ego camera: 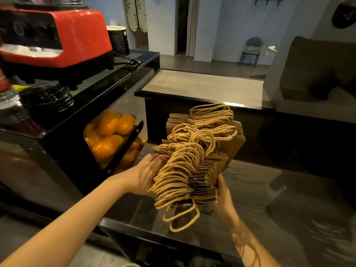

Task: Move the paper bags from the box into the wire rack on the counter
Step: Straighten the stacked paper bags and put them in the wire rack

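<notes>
A thick stack of flat brown paper bags (210, 166) with tan cord handles on top is held between both hands above the dark counter (269, 189). My left hand (146, 174) presses against the stack's left side, its fingers wrapped around the bags. My right hand (223, 197) supports the stack from the right and below, its fingers hidden under the bags. One loose handle loop hangs down at the near end. No box or wire rack is in view.
A red blender base (55, 37) stands on a black juicer cabinet (81, 105) at left, with oranges (109, 132) behind its mesh window. A raised wooden ledge (202, 85) lies beyond the counter. A dark sofa (317, 70) is at right.
</notes>
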A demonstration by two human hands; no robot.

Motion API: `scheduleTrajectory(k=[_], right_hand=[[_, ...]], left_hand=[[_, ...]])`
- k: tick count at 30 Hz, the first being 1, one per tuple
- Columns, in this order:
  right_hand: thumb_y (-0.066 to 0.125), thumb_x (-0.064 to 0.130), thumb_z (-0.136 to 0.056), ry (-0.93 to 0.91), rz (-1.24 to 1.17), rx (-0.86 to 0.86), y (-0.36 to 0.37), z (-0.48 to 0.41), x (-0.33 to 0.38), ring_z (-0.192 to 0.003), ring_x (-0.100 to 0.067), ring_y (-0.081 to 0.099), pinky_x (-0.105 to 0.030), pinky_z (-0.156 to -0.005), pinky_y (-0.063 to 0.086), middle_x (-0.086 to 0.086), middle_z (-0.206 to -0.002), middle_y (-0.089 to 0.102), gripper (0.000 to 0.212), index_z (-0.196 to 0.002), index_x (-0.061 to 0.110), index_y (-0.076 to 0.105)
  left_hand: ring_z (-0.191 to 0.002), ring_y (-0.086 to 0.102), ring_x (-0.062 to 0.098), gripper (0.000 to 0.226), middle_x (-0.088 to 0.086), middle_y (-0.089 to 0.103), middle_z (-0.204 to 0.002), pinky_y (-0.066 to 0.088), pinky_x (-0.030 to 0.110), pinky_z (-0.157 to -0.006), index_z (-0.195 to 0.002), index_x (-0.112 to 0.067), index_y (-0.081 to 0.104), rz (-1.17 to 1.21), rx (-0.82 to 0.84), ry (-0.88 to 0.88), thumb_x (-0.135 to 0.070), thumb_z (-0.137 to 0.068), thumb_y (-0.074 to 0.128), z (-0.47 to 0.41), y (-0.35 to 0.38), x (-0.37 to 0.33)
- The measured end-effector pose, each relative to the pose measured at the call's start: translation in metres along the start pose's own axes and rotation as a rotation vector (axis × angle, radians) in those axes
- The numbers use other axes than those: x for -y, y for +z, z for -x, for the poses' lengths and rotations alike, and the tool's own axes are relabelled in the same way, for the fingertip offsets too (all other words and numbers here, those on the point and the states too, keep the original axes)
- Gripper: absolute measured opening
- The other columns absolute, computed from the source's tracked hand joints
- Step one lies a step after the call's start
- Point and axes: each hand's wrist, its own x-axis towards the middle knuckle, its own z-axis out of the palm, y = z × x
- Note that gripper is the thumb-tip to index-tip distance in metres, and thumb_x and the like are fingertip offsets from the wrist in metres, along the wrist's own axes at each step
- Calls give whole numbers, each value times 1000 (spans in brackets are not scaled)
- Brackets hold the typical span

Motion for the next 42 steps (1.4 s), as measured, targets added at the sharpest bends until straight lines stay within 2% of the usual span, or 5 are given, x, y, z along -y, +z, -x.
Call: scheduleTrajectory(k=[3, 8, 15, 24, 42], right_hand=[[82, 6, -74, 7, 96, -45, 2, 7, -3, -100, 2, 56, -28, -91, 50, 2, -114, 53, 56, -120, 21, 53], [84, 55, -59, -49, 95, -79, -4, 17, -9, -132, -25, 41, -56, -104, 42, 19, -133, 35, 98, -141, 42, 32], [89, 49, -56, 49, -199, 69, -10, 15, -1, -116, 3, 58, -22, -94, 50, 22, -119, 66, 107, -143, 30, 30], [59, -7, -88, 122, -164, -5, -9, 21, 8, -99, 2, 65, -14, -84, 48, 12, -103, 73, 46, -133, -7, 46], [77, 19, -77, 248, -366, 83, -24, 12, -2, -85, -16, 71, -29, -72, 60, -3, -94, 74, 25, -100, 10, 73]], left_hand=[[-143, 5, 12, 135, -5, 15, -151, -11, 11, -108, -147, -14, 18, 292, -214, -12, -102, -45, 10, 1, 12, -5], [-128, 43, 9, 98, -15, 47, -134, 36, 27, -106, -136, -34, 35, 889, -516, -220, -63, -52, 76, -11, 39, -28], [-118, 54, -2, 79, -4, 53, -132, 48, 20, -96, -133, -33, 39, 1359, -774, -280, -2, -72, 79, -18, 65, -64], [-127, 48, 8, 76, -1, 46, -140, 40, 41, -109, -131, -46, 34, 1254, -828, -250, -20, -73, 76, -14, 62, -81], [-113, 49, 1, 79, -6, 45, -128, 40, 8, -94, -133, -22, 39, 1044, -710, -252, -11, -68, 83, -31, 58, -65]])
